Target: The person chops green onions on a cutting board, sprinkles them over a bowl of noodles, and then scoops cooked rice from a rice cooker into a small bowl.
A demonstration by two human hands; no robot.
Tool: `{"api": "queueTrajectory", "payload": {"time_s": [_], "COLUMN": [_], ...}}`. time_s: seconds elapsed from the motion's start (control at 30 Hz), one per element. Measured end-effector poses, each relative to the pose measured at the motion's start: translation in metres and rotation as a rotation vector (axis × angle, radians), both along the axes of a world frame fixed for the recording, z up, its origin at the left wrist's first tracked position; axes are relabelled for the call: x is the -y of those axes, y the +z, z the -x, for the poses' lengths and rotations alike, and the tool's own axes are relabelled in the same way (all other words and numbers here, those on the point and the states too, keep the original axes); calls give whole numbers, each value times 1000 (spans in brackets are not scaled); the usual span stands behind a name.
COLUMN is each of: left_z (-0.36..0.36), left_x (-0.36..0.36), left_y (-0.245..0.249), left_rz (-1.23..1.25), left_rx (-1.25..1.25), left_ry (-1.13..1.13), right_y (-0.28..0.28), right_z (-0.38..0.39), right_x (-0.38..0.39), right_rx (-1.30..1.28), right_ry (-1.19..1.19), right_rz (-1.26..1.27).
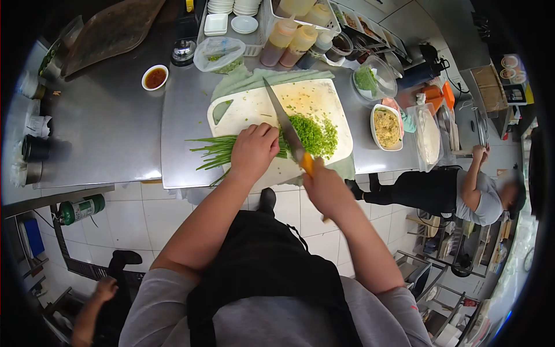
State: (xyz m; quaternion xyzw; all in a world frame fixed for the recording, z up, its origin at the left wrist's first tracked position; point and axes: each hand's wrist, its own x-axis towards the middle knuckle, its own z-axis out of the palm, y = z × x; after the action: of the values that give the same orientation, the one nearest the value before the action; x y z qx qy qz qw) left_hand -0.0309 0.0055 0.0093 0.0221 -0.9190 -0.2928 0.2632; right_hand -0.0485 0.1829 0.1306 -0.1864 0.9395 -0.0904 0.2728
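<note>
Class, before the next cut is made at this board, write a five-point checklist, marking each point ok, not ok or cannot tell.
1. Right hand closed round the handle of the knife: ok.
2. Left hand on the green stalks: ok.
3. Left fingertips tucked safely back from the edge: cannot tell.
4. Stalks wholly on the cutting board: not ok, ends stick out past its left side.
5. Cloth under the board: ok, it shows beyond the edges.

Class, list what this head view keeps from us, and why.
All head view:
Greens, middle: hidden under the left hand.
Knife handle, middle: hidden by the right hand.
Tray, far end: cut off by the top edge.
Co-worker, lower left: cut off by bottom edge.
Cylinder label: too small to read.
</note>
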Motion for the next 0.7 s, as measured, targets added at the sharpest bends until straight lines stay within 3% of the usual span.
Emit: {"api": "queueTrajectory", "payload": {"time_s": [0.1, 0.23, 0.33, 0.43, 0.57, 0.7], "left_z": [1, 1, 2, 2, 2, 1], "left_x": [0, 0, 1, 2, 2, 3], "left_y": [1, 2, 2, 1, 1, 0], "left_rz": [-8, -13, -22, -45, -49, -40], "left_rx": [-19, -2, -14, 3, -7, 13], "left_ry": [13, 6, -18, -12, -58, -72], "right_y": [14, -43, -9, 13, -41, -3], "right_z": [-28, -21, -2, -27, -14, -9], "right_x": [-24, 4, -3, -15, 13, -3], "right_rx": [62, -51, -11, 84, -4, 27], "right_ry": [31, -43, -4, -32, -49, -23], "right_rz": [-102, -63, 27, -89, -42, -15]}}
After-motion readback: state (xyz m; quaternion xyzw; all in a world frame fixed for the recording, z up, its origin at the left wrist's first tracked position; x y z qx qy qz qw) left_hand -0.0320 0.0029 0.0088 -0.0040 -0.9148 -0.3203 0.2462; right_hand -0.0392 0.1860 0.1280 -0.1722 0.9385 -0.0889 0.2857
